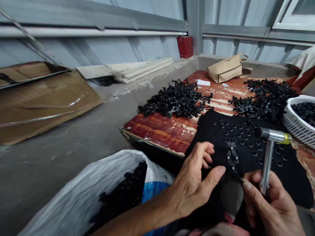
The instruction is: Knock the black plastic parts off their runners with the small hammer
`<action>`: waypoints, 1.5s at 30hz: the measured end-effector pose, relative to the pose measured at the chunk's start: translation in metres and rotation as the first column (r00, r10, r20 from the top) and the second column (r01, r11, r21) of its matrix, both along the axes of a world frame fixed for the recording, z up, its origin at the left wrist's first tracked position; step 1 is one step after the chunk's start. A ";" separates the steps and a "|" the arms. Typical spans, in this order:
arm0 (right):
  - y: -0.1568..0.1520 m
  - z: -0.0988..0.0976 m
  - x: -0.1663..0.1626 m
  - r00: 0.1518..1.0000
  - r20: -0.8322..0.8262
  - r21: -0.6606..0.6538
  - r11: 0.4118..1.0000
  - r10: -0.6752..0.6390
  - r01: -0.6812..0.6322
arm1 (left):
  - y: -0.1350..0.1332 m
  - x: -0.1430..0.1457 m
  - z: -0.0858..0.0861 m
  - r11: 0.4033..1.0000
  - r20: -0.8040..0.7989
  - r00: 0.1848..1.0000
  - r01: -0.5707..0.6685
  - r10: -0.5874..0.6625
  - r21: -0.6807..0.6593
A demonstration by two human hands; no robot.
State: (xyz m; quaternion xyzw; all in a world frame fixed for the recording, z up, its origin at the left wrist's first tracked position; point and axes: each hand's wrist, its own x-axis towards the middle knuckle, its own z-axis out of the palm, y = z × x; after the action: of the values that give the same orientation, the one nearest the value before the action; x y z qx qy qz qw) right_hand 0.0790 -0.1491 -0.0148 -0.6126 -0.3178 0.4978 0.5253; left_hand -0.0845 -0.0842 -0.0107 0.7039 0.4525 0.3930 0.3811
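My right hand (275,203) is closed around the handle of a small hammer (266,167), whose head has a black face and a yellow end. Its thumb and finger also meet at the lower end of a black jointed linkage (232,157) with shiny rivets. That linkage lies on a black cloth (209,134), two round pieces at its far end. My left hand (192,183) hovers just left of the linkage, thumb and fingers apart, holding nothing visible. Several small black ring-like pieces (250,144) are spread over the cloth.
Heaps of black linkages (176,100) sit on the worn red tabletop (157,131), with another pile (268,98) at right. A white basket (295,123) of black parts stands far right. Below left is a white sack (98,177) holding black parts. A tan bag (225,68) rests behind.
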 end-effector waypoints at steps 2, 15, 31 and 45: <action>-0.003 -0.006 -0.003 1.000 0.005 0.003 1.000 -0.014 0.014 | -0.005 0.008 -0.004 0.935 0.169 0.978 0.171 -0.123 -0.309; -0.017 -0.028 0.004 0.997 0.058 -0.009 0.999 0.052 -0.052 | 0.009 0.026 -0.003 0.741 0.229 0.930 0.368 -0.289 -0.562; 0.003 -0.018 0.016 0.991 -0.088 -0.051 0.993 0.101 -0.106 | -0.002 0.025 0.025 0.862 -0.479 0.722 0.358 -0.499 -0.359; -0.020 -0.032 0.045 0.981 -0.123 0.004 0.989 -0.148 0.149 | 0.047 0.031 0.002 0.961 -0.254 0.940 0.173 -0.226 -0.214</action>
State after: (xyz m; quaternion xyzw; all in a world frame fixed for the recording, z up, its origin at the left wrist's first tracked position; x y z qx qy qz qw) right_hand 0.1244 -0.1687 -0.0465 -0.5995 -0.2417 0.4918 0.5834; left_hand -0.0534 -0.0377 -0.0085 0.7549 0.4622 0.2056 0.4174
